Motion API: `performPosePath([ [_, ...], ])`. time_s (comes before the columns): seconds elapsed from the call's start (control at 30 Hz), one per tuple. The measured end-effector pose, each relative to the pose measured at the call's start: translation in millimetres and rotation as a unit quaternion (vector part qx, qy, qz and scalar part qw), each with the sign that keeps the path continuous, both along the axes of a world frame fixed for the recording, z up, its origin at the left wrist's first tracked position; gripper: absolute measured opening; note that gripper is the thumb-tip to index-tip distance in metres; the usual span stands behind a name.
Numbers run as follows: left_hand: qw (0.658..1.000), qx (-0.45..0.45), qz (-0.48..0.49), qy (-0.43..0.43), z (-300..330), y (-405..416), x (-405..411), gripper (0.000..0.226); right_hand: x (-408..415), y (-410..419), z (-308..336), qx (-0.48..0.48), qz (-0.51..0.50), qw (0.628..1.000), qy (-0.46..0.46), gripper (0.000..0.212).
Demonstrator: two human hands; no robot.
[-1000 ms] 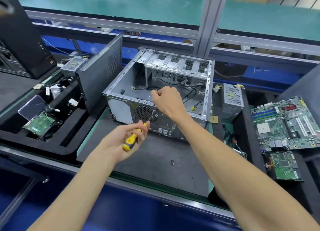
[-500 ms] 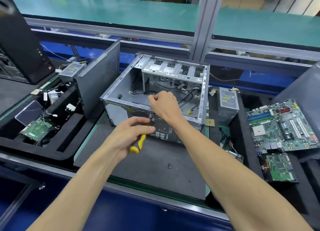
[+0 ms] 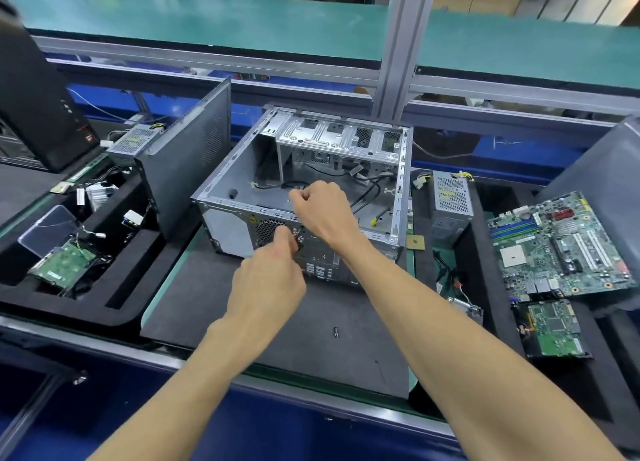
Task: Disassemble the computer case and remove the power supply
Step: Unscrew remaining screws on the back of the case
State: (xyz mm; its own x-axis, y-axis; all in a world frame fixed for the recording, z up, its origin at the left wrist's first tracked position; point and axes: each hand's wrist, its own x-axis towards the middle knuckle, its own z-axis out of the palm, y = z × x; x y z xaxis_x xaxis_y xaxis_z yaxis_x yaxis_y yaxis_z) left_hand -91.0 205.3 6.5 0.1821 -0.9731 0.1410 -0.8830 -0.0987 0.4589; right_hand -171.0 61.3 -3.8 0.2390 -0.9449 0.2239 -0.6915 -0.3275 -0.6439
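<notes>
The computer case [image 3: 304, 190] lies on its side at the middle of the dark work mat [image 3: 263, 318], its open side facing up and its rear panel [image 3: 277, 239] turned toward the person; the interior looks largely stripped, with only loose black cables [image 3: 367, 187] and the drive cage [image 3: 339, 138] visible inside. A power supply [image 3: 450, 197] stands just beside the case on its right, apart from it, so that part of the task seems to be done already. The left hand [image 3: 268, 280] is closed and pressed up against the rear panel near the fan grille [image 3: 268, 230]; its fingers are curled in, probably around a tool, but whatever it holds is hidden behind the hand and I cannot tell. The right hand [image 3: 325, 211] rests over the top rear edge of the case with its fingers bent, pinched at the rim; whether they hold something small is not clear. The step in hand appears to be working a fastener on the rear panel. To do it well, the right hand should brace the case so it does not slide on the mat, while the left keeps its tool square to the screw head and pushes straight in as it turns, to avoid slipping. One loose screw [image 3: 335, 331] lies on the mat nearer the person. A motherboard [image 3: 557, 249] lies far right, and a side panel [image 3: 187, 159] leans left.
</notes>
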Motion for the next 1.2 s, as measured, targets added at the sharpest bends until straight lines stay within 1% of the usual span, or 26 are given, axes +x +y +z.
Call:
performPosePath([
  [0.03, 0.986, 0.019, 0.019, 0.163, 1, -1, 4, 0.017, 0, 0, 0, -0.001, -0.001, 1.0, 0.003, 0.048],
  [0.07, 0.932, 0.051, 0.057, 0.354, 1, -5, 9, 0.017, 0, 0, 1, -0.003, -0.002, 1.0, 0.005, 0.048],
  [0.1, 0.829, 0.095, 0.104, 0.541, 2, -8, 16, 0.015, 0, 0, 0, -0.004, -0.003, 1.0, 0.007, 0.048],
  [0.13, 0.697, 0.139, 0.128, 0.691, 4, -9, 23, 0.01, 0, 0, 0, -0.005, -0.002, 1.0, 0.008, 0.048],
  [0.17, 0.584, 0.176, 0.136, 0.78, 6, -9, 30, 0.007, 0, 0, 0, -0.003, -0.001, 1.0, 0.009, 0.048],
  [0.2, 0.532, 0.195, 0.134, 0.813, 6, -8, 33, 0.008, 0, 1, 1, -0.001, 0.0, 1.0, 0.009, 0.047],
  [0.23, 0.543, 0.199, 0.133, 0.805, 6, -9, 34, 0.01, 0, 1, 2, 0.001, -0.001, 1.0, 0.01, 0.047],
  [0.33, 0.774, 0.148, 0.142, 0.599, 3, -9, 23, 0.011, 0, 1, 2, 0.002, -0.007, 1.0, 0.011, 0.047],
  [0.37, 0.815, 0.123, 0.136, 0.549, 3, -8, 19, 0.01, 0, 1, 2, 0.003, -0.008, 1.0, 0.01, 0.047],
  [0.4, 0.834, 0.11, 0.123, 0.526, 3, -7, 16, 0.011, 0, 1, 3, 0.004, -0.009, 1.0, 0.01, 0.048],
  [0.53, 0.86, 0.107, 0.084, 0.491, 2, -5, 15, 0.013, 0, 2, 3, 0.008, -0.008, 1.0, 0.004, 0.047],
  [0.57, 0.9, 0.091, 0.074, 0.42, 1, -4, 15, 0.015, 0, 2, 3, 0.009, -0.008, 1.0, 0.003, 0.047],
  [0.6, 0.957, 0.065, 0.053, 0.277, -1, -2, 15, 0.015, 0, 2, 3, 0.009, -0.009, 1.0, 0.003, 0.047],
  [0.63, 0.994, 0.042, 0.032, 0.098, -4, 0, 15, 0.016, -1, 1, 2, 0.009, -0.009, 1.0, 0.003, 0.047],
  [0.67, 0.999, 0.018, 0.019, -0.04, -5, 3, 15, 0.018, -1, 1, 2, 0.009, -0.009, 1.0, 0.002, 0.047],
  [0.7, 0.995, 0.003, 0.007, -0.101, -5, 4, 14, 0.021, -1, 1, 1, 0.01, -0.008, 1.0, 0.001, 0.047],
  [0.77, 0.996, 0.002, -0.009, -0.09, -8, 5, 13, 0.029, -1, 1, 1, 0.008, -0.007, 1.0, -0.001, 0.048],
  [0.83, 0.999, 0.021, 0.009, 0.045, -11, 0, 15, 0.032, -1, 1, 2, 0.005, -0.007, 1.0, -0.003, 0.048],
  [0.87, 0.981, 0.042, 0.042, 0.182, -9, -4, 17, 0.031, -1, 1, 2, 0.005, -0.007, 1.0, -0.003, 0.048],
  [0.9, 0.929, 0.062, 0.085, 0.354, -7, -8, 19, 0.03, -1, 1, 2, 0.003, -0.007, 1.0, -0.003, 0.049],
  [0.97, 0.752, 0.101, 0.14, 0.637, -3, -11, 24, 0.028, -1, 1, 2, 0.001, -0.007, 1.0, -0.001, 0.049],
  [1.0, 0.687, 0.112, 0.154, 0.701, -2, -11, 27, 0.027, -1, 1, 2, 0.001, -0.007, 1.0, 0.001, 0.049],
  [1.07, 0.616, 0.135, 0.155, 0.76, -3, -10, 30, 0.024, 0, 1, 2, 0.003, -0.007, 1.0, 0.004, 0.048],
  [1.1, 0.603, 0.146, 0.154, 0.769, -3, -10, 31, 0.022, 0, 1, 2, 0.003, -0.007, 1.0, 0.005, 0.048],
  [1.13, 0.608, 0.156, 0.151, 0.764, -3, -10, 31, 0.021, 0, 2, 2, 0.002, -0.008, 1.0, 0.005, 0.048],
  [1.2, 0.679, 0.155, 0.135, 0.705, -3, -10, 30, 0.019, -1, 1, 2, 0.003, -0.009, 1.0, 0.003, 0.047],
])
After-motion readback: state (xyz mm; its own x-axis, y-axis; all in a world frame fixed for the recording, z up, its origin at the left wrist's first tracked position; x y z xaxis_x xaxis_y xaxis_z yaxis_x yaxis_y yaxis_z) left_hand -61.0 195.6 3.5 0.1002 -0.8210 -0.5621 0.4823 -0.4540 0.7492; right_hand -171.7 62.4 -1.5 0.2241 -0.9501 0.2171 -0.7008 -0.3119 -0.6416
